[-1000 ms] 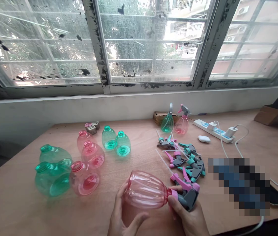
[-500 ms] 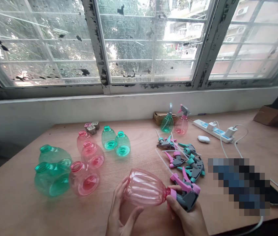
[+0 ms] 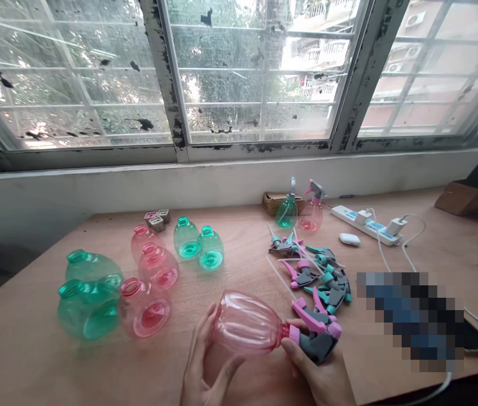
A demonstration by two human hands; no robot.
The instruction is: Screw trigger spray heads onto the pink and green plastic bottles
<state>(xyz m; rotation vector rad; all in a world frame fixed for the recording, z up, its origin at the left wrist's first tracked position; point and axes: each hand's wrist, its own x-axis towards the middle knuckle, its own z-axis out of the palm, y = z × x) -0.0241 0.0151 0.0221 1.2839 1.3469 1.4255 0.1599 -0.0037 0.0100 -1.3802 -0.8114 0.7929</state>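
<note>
A clear pink spray bottle point(image 3: 247, 324) lies sideways above the table's front, its base to the left. My left hand point(image 3: 207, 355) cups the base end, fingers behind it and thumb below. At the neck, my right hand point(image 3: 312, 361) grips the pink collar of a grey and pink trigger sprayer point(image 3: 317, 338), which sits against the bottle's mouth. Whether the collar is fully screwed on cannot be seen. Just beyond lies a pile of loose trigger sprayers point(image 3: 334, 285) in pink, teal and grey, several with thin white tubes.
Open green bottles point(image 3: 88, 316) and pink bottles point(image 3: 145, 313) stand at the left. Two bottles with sprayers, one green point(image 3: 286, 213) and one pink point(image 3: 311, 215), stand by a cardboard box point(image 3: 270, 204). Rightward are a power strip point(image 3: 349, 216), a white case point(image 3: 349, 239) and a blurred-out device point(image 3: 476, 335).
The bottle and both hands have shifted very slightly left in the view. The right fingers have moved a little at the collar; both hands keep their hold.
</note>
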